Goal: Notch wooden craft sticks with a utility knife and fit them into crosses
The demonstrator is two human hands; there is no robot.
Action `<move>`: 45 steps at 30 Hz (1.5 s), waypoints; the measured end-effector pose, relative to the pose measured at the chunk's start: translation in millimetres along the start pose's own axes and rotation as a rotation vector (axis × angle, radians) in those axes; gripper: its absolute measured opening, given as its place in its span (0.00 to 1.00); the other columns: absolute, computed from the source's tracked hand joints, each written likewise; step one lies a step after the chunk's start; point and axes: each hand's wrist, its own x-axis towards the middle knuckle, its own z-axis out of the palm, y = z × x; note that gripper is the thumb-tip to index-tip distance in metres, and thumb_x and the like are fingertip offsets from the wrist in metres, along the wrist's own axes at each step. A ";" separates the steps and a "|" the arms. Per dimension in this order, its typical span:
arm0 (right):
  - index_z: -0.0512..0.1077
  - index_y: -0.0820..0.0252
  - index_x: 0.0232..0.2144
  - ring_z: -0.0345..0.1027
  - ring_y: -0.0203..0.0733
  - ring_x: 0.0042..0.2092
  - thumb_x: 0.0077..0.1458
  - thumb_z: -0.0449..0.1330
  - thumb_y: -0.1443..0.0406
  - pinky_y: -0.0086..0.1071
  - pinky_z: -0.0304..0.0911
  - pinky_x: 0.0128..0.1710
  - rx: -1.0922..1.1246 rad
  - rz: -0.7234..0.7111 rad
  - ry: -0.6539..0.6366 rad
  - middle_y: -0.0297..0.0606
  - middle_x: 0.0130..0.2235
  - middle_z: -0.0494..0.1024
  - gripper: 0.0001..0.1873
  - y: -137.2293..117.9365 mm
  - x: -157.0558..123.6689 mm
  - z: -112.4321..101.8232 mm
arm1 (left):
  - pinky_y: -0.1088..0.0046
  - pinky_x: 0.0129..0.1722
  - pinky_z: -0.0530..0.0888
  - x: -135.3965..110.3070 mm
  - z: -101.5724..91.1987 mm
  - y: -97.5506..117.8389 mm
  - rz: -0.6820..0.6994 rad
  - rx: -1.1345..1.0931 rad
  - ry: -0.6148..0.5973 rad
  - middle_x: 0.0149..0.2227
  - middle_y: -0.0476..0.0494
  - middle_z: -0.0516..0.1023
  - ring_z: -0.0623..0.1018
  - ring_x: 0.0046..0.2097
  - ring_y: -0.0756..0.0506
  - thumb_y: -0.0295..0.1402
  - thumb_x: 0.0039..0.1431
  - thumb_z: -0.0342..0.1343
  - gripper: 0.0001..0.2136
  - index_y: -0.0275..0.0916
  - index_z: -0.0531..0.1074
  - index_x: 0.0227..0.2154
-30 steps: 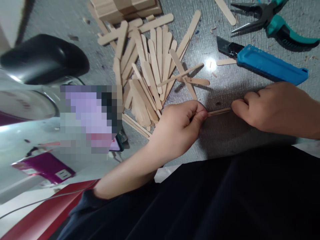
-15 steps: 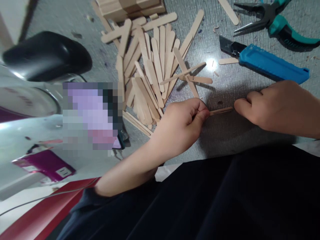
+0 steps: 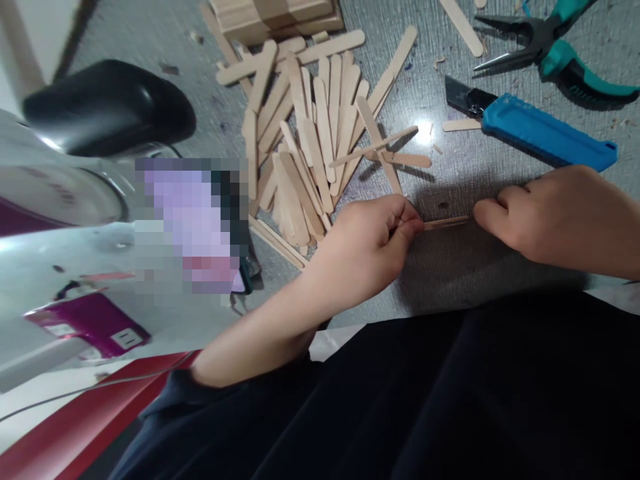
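A thin wooden stick (image 3: 447, 223) lies almost level, low over the grey textured surface (image 3: 475, 267), spanning the gap between the two hands. Its left end disappears into the left hand (image 3: 373, 250), which is clenched, thumb and forefinger pinching the stick right at the fingertips. Its right end meets the thumb tip of the right hand (image 3: 560, 217), whose fingers are curled under. Whether that hand pinches the stick or only presses against its end is hard to tell, since the contact is hidden beneath the knuckles. Only the short middle stretch of the stick shows bare between the two grips.

Just beyond the left hand sprawls a loose pile of craft sticks (image 3: 310, 133), a few lying crossed at its near edge. A stacked bundle of sticks (image 3: 280, 13) sits at the top. Beyond the right hand lies a blue utility knife (image 3: 545, 133), blade out and pointing left. Further off are teal-handled needle-nose pliers (image 3: 550, 47). A dark garment (image 3: 450, 400) fills the foreground below both hands.
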 end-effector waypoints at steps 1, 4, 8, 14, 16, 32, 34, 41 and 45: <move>0.77 0.58 0.37 0.49 0.38 0.24 0.65 0.52 0.80 0.40 0.36 0.31 0.003 0.005 -0.003 0.34 0.24 0.71 0.18 0.1 -0.4 -0.3 | 0.67 0.34 0.66 0.0 0.3 -0.1 0.000 0.004 0.004 0.26 0.50 0.75 0.75 0.33 0.45 0.35 0.73 0.54 0.12 0.44 0.72 0.30; 0.78 0.58 0.39 0.51 0.38 0.24 0.66 0.52 0.80 0.40 0.37 0.31 0.022 0.008 -0.037 0.34 0.25 0.73 0.19 0.7 -1.3 -1.9 | 0.67 0.33 0.65 -0.1 0.6 0.2 -0.005 0.031 0.007 0.25 0.51 0.74 0.74 0.31 0.46 0.35 0.73 0.54 0.11 0.43 0.72 0.31; 0.78 0.59 0.42 0.52 0.38 0.24 0.69 0.51 0.79 0.40 0.39 0.33 0.019 0.011 -0.062 0.35 0.27 0.75 0.18 1.5 -1.9 -0.9 | 0.68 0.35 0.67 0.0 -0.8 1.8 -0.007 0.042 -0.005 0.26 0.50 0.75 0.76 0.33 0.46 0.35 0.74 0.53 0.12 0.43 0.72 0.31; 0.76 0.57 0.40 0.53 0.40 0.24 0.72 0.53 0.72 0.40 0.36 0.31 -0.116 -0.045 -0.031 0.33 0.25 0.71 0.13 7.1 -2.5 13.9 | 0.67 0.36 0.68 1.6 -2.2 3.8 0.025 0.037 -0.030 0.27 0.48 0.77 0.80 0.37 0.43 0.36 0.74 0.53 0.13 0.44 0.72 0.31; 0.76 0.56 0.40 0.53 0.40 0.25 0.76 0.55 0.65 0.41 0.35 0.31 -0.142 -0.048 0.017 0.32 0.25 0.70 0.11 10.3 -2.7 19.8 | 0.67 0.36 0.68 2.1 -1.4 4.2 0.032 0.045 -0.016 0.26 0.48 0.77 0.80 0.37 0.42 0.35 0.74 0.53 0.12 0.44 0.73 0.31; 0.80 0.57 0.38 0.52 0.42 0.27 0.79 0.48 0.51 0.40 0.39 0.32 0.104 0.109 -0.140 0.37 0.24 0.73 0.27 24.9 10.4 -0.9 | 0.67 0.37 0.69 8.5 4.4 -4.0 0.115 0.045 0.055 0.25 0.49 0.76 0.76 0.33 0.45 0.28 0.72 0.54 0.14 0.43 0.72 0.27; 0.80 0.57 0.36 0.53 0.42 0.27 0.79 0.48 0.53 0.40 0.38 0.32 0.068 0.083 -0.065 0.38 0.24 0.75 0.27 22.3 8.8 4.0 | 0.67 0.36 0.69 9.6 4.4 -2.1 0.117 0.051 0.058 0.25 0.49 0.76 0.76 0.32 0.45 0.29 0.72 0.54 0.14 0.43 0.72 0.27; 0.79 0.56 0.33 0.55 0.39 0.25 0.79 0.53 0.63 0.39 0.40 0.30 -0.023 -0.086 0.231 0.35 0.25 0.78 0.22 13.9 3.8 21.0 | 0.67 0.35 0.70 10.4 3.1 0.3 0.145 0.067 0.079 0.24 0.47 0.76 0.77 0.32 0.44 0.29 0.70 0.55 0.14 0.43 0.71 0.26; 0.80 0.53 0.35 0.54 0.40 0.26 0.79 0.55 0.61 0.41 0.44 0.31 0.055 -0.001 0.138 0.36 0.27 0.78 0.19 11.0 5.1 19.1 | 0.67 0.37 0.70 10.2 3.6 -1.6 0.162 0.080 0.082 0.25 0.47 0.76 0.77 0.34 0.44 0.29 0.71 0.55 0.14 0.42 0.72 0.26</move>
